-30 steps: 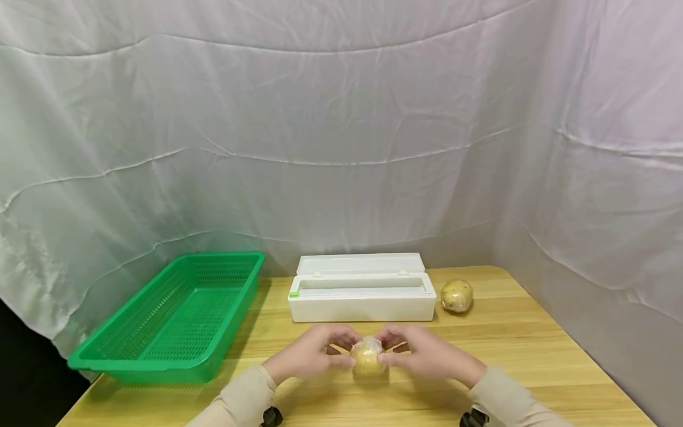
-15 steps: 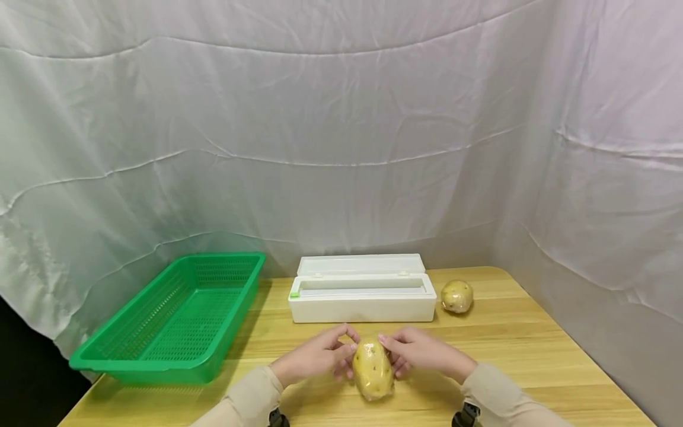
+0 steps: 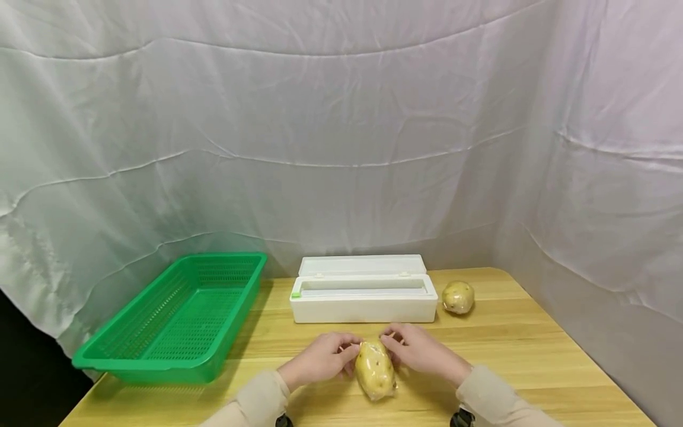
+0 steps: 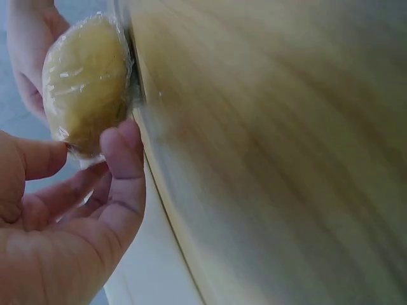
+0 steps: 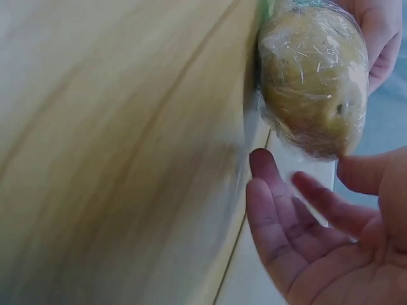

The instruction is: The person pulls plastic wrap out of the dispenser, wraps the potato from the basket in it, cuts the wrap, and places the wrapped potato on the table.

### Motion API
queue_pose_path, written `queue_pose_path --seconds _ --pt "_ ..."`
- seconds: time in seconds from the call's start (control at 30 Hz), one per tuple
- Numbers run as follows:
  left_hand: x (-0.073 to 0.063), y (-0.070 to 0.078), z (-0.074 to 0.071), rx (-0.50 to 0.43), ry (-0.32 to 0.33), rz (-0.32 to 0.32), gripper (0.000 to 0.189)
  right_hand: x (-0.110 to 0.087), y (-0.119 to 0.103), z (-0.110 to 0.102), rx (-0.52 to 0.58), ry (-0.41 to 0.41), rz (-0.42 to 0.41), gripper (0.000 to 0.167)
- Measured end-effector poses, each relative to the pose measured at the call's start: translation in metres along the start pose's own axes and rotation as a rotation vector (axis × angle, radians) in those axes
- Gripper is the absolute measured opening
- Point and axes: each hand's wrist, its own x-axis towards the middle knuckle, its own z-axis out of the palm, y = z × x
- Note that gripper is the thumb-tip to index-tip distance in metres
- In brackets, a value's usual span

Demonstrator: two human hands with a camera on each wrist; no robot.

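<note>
A potato (image 3: 375,370) wrapped in clear plastic film lies on the table between the two hands, its film loose and crinkled at the near end. My left hand (image 3: 325,357) holds it at the far left side; in the left wrist view, thumb and fingers curl about one end of the film-covered potato (image 4: 89,76). On the other side is my right hand (image 3: 421,354). The right wrist view has its thumb touching the potato (image 5: 315,82), while the other fingers are spread loosely and stand apart from it.
Behind the hands stands a white film dispenser box (image 3: 365,309) with its lid (image 3: 363,264) raised. To its right lies another wrapped potato (image 3: 458,297). A green perforated basket (image 3: 208,370) sits at the left of the wooden table (image 3: 512,338). Pale cloth hangs behind.
The potato has gone from end-on, upright between the fingers, to lying lengthwise on the table, its near end toward the person. Both hands stayed beside it; the right fingers have loosened.
</note>
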Motion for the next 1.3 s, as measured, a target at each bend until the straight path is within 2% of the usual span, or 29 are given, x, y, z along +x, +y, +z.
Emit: queue_pose_path --seconds 0.1,0.2,0.37,0.5,0.6,0.73,0.87,1.1,1.3 --pt "-0.003 0.006 0.001 0.053 0.027 0.031 0.039 -0.004 -0.001 -0.004 -0.038 -0.006 -0.057 0.036" --pt "-0.008 0.012 0.001 0.117 0.043 0.059 0.049 -0.009 -0.003 -0.008 -0.059 -0.053 -0.12 0.049" --pt "-0.012 0.016 0.003 0.2 0.004 0.109 0.08 -0.014 -0.005 -0.009 -0.06 -0.123 -0.178 0.083" --pt "-0.011 0.014 0.006 0.243 -0.02 0.157 0.085 -0.015 -0.005 -0.006 -0.066 -0.133 -0.182 0.098" --pt "-0.01 0.013 0.008 0.261 -0.018 0.16 0.082 -0.015 -0.004 -0.004 -0.079 -0.13 -0.185 0.1" --pt "-0.009 0.015 0.007 0.266 -0.016 0.11 0.08 -0.013 -0.006 -0.002 -0.068 -0.127 -0.17 0.1" --pt "-0.009 0.015 0.007 0.252 -0.022 0.089 0.073 -0.013 -0.007 -0.001 -0.051 -0.123 -0.156 0.098" --pt "-0.012 0.007 0.01 0.271 -0.02 0.113 0.076 -0.015 -0.001 0.005 -0.01 -0.11 -0.135 0.095" --pt "-0.012 0.008 0.008 0.261 -0.024 0.141 0.09 -0.015 0.004 0.003 0.073 -0.078 -0.083 0.091"
